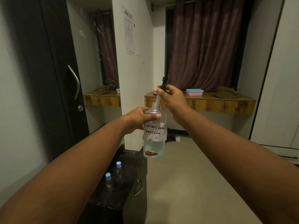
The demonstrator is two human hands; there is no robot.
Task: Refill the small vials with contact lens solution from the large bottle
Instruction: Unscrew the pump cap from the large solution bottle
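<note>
Right hand point(171, 97): fingers curl and pinch the black pump top point(163, 83), raised at 12 o'clock over the bottle neck; a pale tube point(157, 99) runs from the fingers down into the neck.
Left hand point(139, 118): fingers and thumb wrap the shoulder of the bottle point(154, 136), thumb pressed across the front just above the label.
Bottle: held upright in mid-air, clear, with a handwritten label reading "CONTACT LENS SOLUTION"; liquid fills only the lower part, and a red mark shows near the base.
Vials point(108, 180): two small clear ones with pale blue caps stand on the dark cabinet point(127, 168) at 7 o'clock from the bottle, well below it; the left forearm crosses just beside them.
Around: a dark door with a curved metal handle point(75, 81) at 9 o'clock; a paper sheet point(129, 31) on the wall at 11 o'clock; a wooden shelf point(210, 102) behind the hands at 2 o'clock carries a pink and blue box point(194, 92) and an olive cloth bundle point(226, 92); maroon curtains point(202, 42) hang above it.
Hard to make out: the vials' contents are lost against the dark top; the left fingertips are hidden behind the bottle; the tube's lower end is unclear inside the bottle.
</note>
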